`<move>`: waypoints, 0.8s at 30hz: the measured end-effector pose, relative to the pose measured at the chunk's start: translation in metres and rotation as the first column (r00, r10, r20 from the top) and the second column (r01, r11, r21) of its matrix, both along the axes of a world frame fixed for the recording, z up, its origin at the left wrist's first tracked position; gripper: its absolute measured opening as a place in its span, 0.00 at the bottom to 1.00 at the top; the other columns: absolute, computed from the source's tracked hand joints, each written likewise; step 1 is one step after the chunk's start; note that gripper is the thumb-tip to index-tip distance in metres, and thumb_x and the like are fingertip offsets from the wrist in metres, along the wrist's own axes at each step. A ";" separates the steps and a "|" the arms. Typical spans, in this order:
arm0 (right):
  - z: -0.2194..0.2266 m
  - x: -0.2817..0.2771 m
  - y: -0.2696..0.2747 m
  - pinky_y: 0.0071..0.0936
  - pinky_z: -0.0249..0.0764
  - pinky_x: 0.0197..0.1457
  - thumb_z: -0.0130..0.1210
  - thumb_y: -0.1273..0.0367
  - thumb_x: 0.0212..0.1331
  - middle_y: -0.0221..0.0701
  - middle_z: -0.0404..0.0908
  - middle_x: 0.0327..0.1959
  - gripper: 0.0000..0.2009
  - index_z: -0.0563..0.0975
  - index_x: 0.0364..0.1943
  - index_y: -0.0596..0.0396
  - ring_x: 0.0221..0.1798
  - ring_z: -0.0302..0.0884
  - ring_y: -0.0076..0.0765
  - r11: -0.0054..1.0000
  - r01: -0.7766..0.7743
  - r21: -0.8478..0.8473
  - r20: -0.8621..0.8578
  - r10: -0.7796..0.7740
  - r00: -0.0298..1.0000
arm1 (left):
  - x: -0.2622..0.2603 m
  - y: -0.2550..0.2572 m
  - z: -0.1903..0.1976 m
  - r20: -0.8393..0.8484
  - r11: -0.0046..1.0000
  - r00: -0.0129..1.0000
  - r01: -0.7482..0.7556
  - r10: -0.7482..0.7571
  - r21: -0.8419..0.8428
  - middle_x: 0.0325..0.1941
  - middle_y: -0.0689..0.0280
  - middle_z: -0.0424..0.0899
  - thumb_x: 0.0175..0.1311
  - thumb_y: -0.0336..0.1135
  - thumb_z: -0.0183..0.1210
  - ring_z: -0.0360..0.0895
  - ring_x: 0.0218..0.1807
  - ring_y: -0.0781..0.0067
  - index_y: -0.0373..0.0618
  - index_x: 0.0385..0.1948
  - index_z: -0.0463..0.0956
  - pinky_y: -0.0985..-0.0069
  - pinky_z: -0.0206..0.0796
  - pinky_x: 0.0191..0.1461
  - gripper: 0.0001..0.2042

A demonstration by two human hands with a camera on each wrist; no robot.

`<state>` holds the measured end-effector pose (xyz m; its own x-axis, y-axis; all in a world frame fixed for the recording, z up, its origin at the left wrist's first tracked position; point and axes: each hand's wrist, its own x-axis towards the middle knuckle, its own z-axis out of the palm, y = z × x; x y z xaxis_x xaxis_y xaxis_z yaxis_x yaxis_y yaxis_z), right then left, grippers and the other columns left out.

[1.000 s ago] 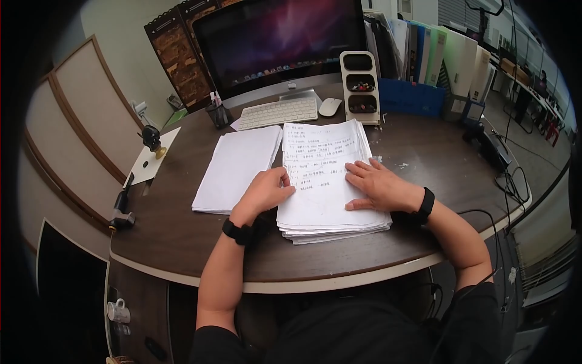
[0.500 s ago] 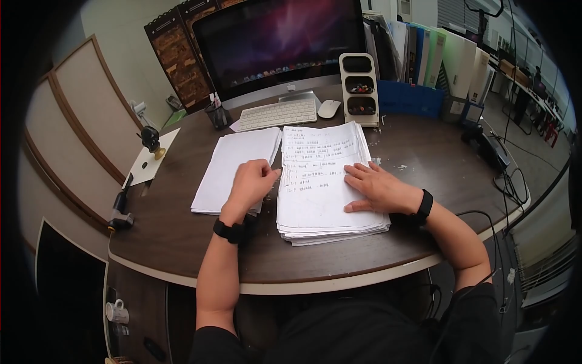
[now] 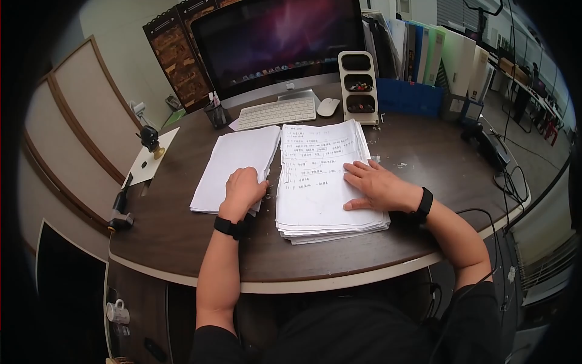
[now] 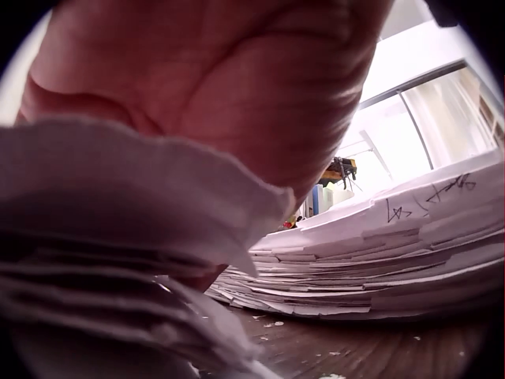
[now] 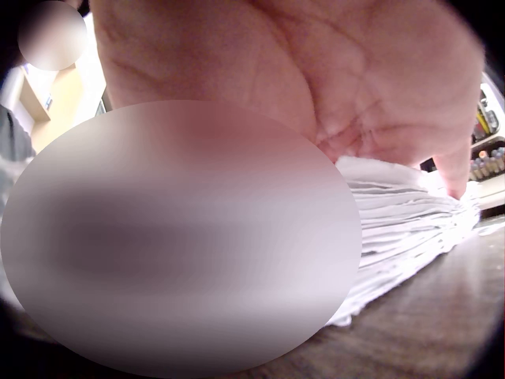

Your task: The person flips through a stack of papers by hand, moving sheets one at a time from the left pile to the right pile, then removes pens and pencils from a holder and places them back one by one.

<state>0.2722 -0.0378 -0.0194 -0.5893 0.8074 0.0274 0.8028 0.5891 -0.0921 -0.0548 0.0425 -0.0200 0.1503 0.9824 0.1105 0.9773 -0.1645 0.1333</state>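
Note:
Two paper stacks lie side by side on the desk. Handwriting covers the upper part of the top sheet on the thick right stack (image 3: 312,203); the thinner left stack (image 3: 224,161) shows a blank top sheet. My right hand (image 3: 379,188) rests flat on the right side of the thick stack, fingers spread. With bent fingers, my left hand (image 3: 244,191) is over the right edge of the thin stack. In the left wrist view, uneven paper edges (image 4: 142,189) stand close under the palm. I cannot tell whether the hidden left fingertips grip any sheets.
Behind the stacks are a keyboard (image 3: 279,113), a mouse (image 3: 328,107), a pen cup (image 3: 218,115) and a white organizer (image 3: 360,88), below a monitor (image 3: 279,48). A telephone (image 3: 488,148) with cables sits at the right. Small paper scraps (image 3: 402,164) lie beside the thick stack.
My left hand has left the left edge of the thick stack and moved left onto the thin stack's right edge. My right hand stays in place.

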 end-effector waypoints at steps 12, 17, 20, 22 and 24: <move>-0.007 0.003 0.004 0.56 0.51 0.76 0.50 0.40 0.63 0.53 0.62 0.71 0.39 0.70 0.60 0.66 0.76 0.55 0.57 0.999 -0.016 0.046 -0.036 0.018 0.999 | -0.013 0.017 -0.014 0.111 0.979 0.992 0.036 -0.060 0.201 0.29 0.41 0.81 0.62 0.38 0.56 0.80 0.37 0.37 0.31 0.24 0.80 0.51 0.71 0.47 0.16; -0.006 0.001 0.002 0.57 0.52 0.76 0.50 0.40 0.63 0.53 0.63 0.70 0.39 0.70 0.60 0.66 0.75 0.56 0.56 0.998 -0.017 0.059 -0.029 0.018 0.999 | -0.015 0.017 -0.014 0.109 0.974 0.992 0.041 -0.066 0.222 0.30 0.40 0.82 0.64 0.36 0.53 0.80 0.38 0.37 0.31 0.25 0.80 0.49 0.70 0.48 0.15; 0.002 -0.001 0.001 0.55 0.48 0.79 0.50 0.42 0.65 0.52 0.59 0.73 0.37 0.68 0.61 0.65 0.77 0.53 0.56 1.000 0.006 0.006 0.014 -0.006 1.000 | -0.018 0.020 -0.013 0.151 0.961 0.985 0.039 -0.083 0.272 0.31 0.39 0.82 0.62 0.32 0.53 0.80 0.37 0.34 0.29 0.28 0.79 0.50 0.72 0.48 0.12; 0.000 0.000 0.001 0.55 0.48 0.78 0.50 0.42 0.65 0.52 0.60 0.73 0.37 0.68 0.62 0.65 0.77 0.53 0.56 1.000 -0.001 0.002 0.008 0.001 1.000 | -0.021 0.020 -0.012 0.117 0.959 0.988 0.062 -0.097 0.278 0.32 0.39 0.82 0.60 0.30 0.52 0.80 0.39 0.34 0.30 0.30 0.79 0.50 0.72 0.49 0.11; -0.003 0.001 0.003 0.55 0.50 0.77 0.50 0.41 0.65 0.52 0.61 0.71 0.38 0.69 0.61 0.66 0.76 0.54 0.56 1.000 -0.007 0.025 -0.005 0.007 1.000 | -0.022 0.019 -0.011 0.138 0.962 0.987 0.042 -0.082 0.270 0.32 0.39 0.82 0.59 0.29 0.52 0.80 0.39 0.34 0.30 0.30 0.79 0.50 0.72 0.49 0.10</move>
<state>0.2728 -0.0353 -0.0224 -0.5946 0.8024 0.0506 0.7983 0.5967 -0.0819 -0.0764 0.0618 -0.0310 0.1729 0.9038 0.3914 0.9370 -0.2734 0.2174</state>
